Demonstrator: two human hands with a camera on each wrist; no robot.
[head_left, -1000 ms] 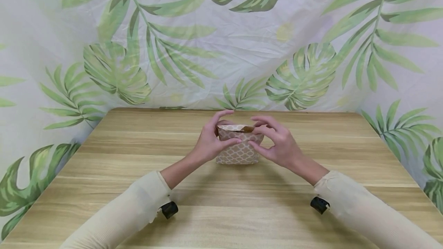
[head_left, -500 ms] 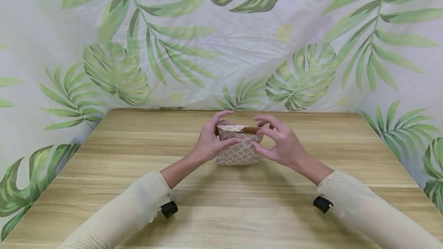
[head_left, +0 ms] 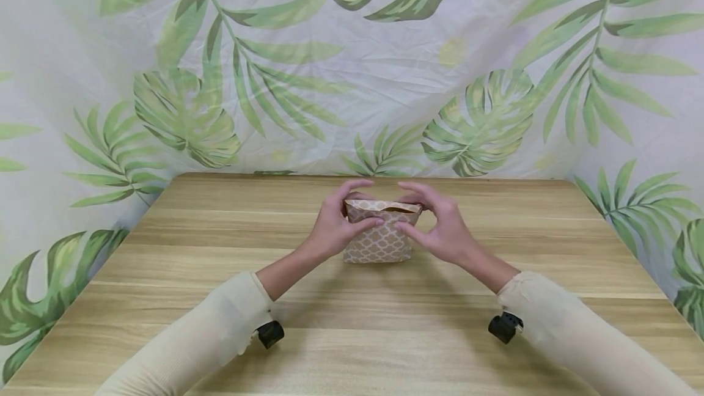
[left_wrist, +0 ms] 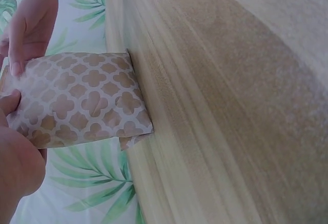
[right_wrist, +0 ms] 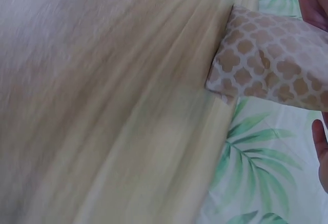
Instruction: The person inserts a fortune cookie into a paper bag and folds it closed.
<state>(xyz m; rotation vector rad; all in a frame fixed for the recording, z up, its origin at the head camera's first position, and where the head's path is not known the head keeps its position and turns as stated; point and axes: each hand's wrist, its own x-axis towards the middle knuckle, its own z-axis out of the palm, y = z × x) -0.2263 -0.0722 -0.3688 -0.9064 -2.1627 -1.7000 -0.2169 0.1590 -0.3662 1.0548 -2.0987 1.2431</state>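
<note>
A small paper bag (head_left: 379, 244) with a brown and white lattice print stands upright at the middle of the wooden table (head_left: 352, 322). My left hand (head_left: 360, 205) grips its top left corner, thumb on the front and fingers behind. My right hand (head_left: 409, 206) pinches the top right corner the same way. In the left wrist view the bag (left_wrist: 84, 101) lies between my left hand (left_wrist: 15, 157) and my right hand (left_wrist: 28, 26). The right wrist view shows the bag's base (right_wrist: 266, 60) on the table edge. What is inside the bag is hidden.
A leaf-print cloth (head_left: 352, 66) hangs behind the table and along both sides. Bare wood surrounds the bag. Both forearms in cream sleeves (head_left: 209, 335) reach in from the near edge.
My right hand has moved left onto the bag's top right corner and closed on it. The bag's mouth looks flatter. The left hand has kept its hold.
</note>
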